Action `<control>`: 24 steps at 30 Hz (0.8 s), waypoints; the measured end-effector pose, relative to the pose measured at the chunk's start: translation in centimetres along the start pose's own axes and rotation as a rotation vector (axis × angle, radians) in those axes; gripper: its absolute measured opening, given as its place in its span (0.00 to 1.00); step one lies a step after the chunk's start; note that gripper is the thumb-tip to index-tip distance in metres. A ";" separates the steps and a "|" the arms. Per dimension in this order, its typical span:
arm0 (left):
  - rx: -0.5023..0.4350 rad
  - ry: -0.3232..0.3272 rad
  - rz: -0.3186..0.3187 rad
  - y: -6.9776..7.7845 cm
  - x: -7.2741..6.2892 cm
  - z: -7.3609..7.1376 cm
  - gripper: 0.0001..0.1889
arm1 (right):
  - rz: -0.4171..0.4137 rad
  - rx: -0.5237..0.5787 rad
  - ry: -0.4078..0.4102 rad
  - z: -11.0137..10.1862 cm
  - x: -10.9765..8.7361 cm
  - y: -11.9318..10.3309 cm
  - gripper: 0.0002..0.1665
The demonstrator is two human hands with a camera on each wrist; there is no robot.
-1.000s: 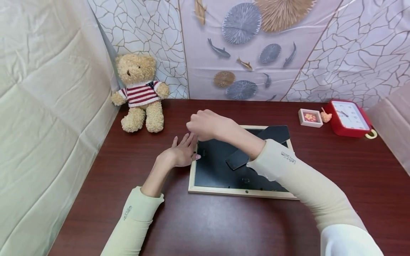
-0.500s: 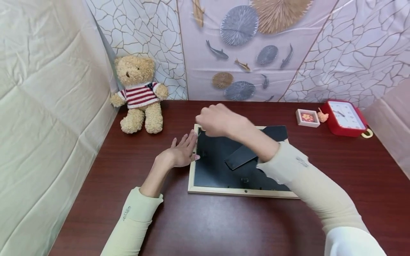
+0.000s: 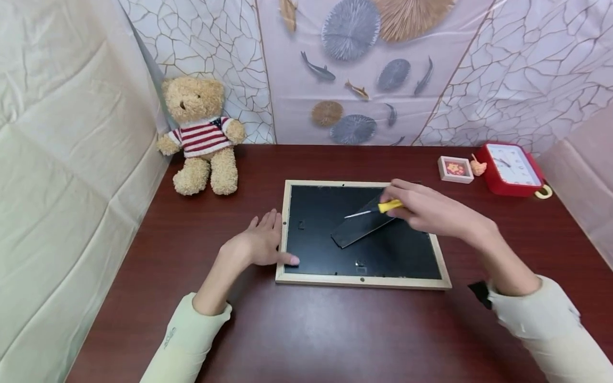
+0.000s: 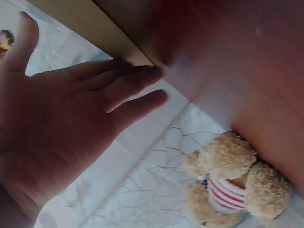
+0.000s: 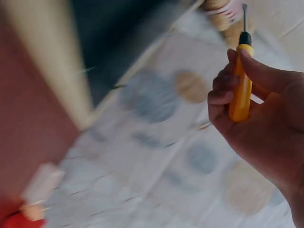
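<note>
A picture frame (image 3: 316,280) with a light wooden border lies back side up on the table, its black backing board (image 3: 321,207) showing. Across the backing slants a black stand leg (image 3: 351,232). My right hand (image 3: 426,208) grips a yellow-handled screwdriver (image 5: 242,88) above the frame's right half, its shaft pointing left in the head view. At the frame's left edge rests my left hand (image 3: 258,242), fingers straight along the outer side and thumb over the border onto the backing. The left wrist view shows those extended fingers by the wooden edge (image 4: 114,33).
A teddy bear (image 3: 203,133) in a striped sweater sits at the back left. Toward the back right stand a small framed ornament (image 3: 455,169), an orange trinket (image 3: 477,166) and a red clock (image 3: 512,167). Patterned cloth walls (image 3: 268,69) enclose the table (image 3: 311,330).
My right hand has moved right from the frame's upper left corner, holding the screwdriver, now plainly visible. My left hand has slid down the left edge. The head view has shifted slightly.
</note>
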State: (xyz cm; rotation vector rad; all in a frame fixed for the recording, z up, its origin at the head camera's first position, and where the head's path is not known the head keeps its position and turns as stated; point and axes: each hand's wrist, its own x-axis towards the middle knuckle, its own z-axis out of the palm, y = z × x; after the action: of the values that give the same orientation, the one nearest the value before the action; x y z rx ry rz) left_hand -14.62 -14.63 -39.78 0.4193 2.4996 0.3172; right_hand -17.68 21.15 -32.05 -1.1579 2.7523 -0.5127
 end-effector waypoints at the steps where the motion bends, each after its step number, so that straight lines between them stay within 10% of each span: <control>1: 0.012 -0.006 -0.002 0.6 -1.0 0.0 0.66 | 0.022 0.010 0.014 0.2 -0.9 0.8 0.12; 12: -0.034 0.058 0.024 3.1 -4.4 1.7 0.62 | 0.320 0.142 0.258 1.6 -4.7 9.8 0.16; 24: -0.056 0.052 0.068 1.8 -4.2 1.4 0.64 | 0.418 0.345 0.173 2.8 -3.8 13.9 0.15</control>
State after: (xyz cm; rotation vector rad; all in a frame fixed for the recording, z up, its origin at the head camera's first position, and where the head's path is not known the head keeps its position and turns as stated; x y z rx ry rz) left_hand -10.05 -14.27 -38.22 0.4802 2.5239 0.4296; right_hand -23.75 32.20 -39.64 -0.4649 2.7741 -1.0117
